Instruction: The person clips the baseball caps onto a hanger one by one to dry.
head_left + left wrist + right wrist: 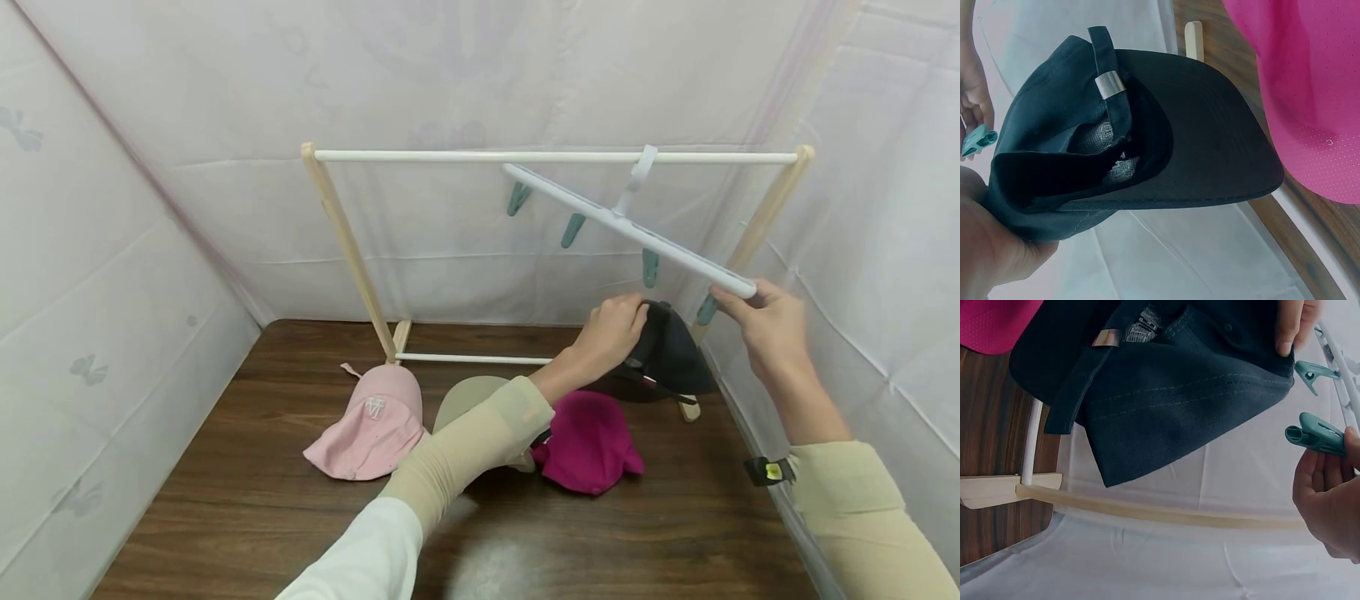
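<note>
Below the bar (465,157), room is found between left post (347,242) and hanger (630,227); rightward, passage is obstructed by the black cap (675,354).

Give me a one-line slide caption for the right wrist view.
Left grip holding a dark cap, right grip at a teal clip.

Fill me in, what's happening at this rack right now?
A person's left hand holds up a black baseball cap, while their right hand grips the end teal clip of a white clip hanger. The hanger hooks over the rack's white top rail and tilts. The black cap isn't clipped yet. Pink, beige and magenta caps lie on the wooden table.
</note>
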A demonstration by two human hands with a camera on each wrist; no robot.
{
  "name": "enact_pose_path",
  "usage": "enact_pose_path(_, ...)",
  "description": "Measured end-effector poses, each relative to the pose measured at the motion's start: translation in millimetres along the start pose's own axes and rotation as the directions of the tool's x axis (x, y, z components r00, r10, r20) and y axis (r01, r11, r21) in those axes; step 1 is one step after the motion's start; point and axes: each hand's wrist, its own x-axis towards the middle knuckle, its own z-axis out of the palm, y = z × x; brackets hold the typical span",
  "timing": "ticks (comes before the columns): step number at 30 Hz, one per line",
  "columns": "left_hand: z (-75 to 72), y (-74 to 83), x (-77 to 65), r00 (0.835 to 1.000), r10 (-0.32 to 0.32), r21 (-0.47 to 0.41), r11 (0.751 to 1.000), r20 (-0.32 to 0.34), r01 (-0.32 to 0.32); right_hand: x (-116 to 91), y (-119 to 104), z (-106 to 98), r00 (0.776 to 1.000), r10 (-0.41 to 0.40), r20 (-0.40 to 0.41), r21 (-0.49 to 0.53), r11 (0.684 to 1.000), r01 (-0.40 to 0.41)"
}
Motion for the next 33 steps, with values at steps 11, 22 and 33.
enact_pose_path(11, 0.1, 3.6, -0.9, 1.000, -0.001, 0.016, 1.000, 0.011, 0.000, -1.9, 0.6, 5.7, 1.000, 0.028, 0.006, -0.065, 0.998, -0.028)
enact_pose_path(22, 2.2, 13.7, -1.3, 0.999, 0.053, 0.013, 0.998, 0.010, -0.053, -3.0, 6.3, 10.4, 1.000, 0.000, 0.011, 0.061, 0.998, 0.000)
enact_pose_path(33, 0.1, 19.9, -1.4, 0.998, 0.047, -0.120, 0.992, 0.038, -0.042, 0.7, 8.0, 6.0, 0.999, -0.028, 0.024, -0.057, 0.998, 0.029)
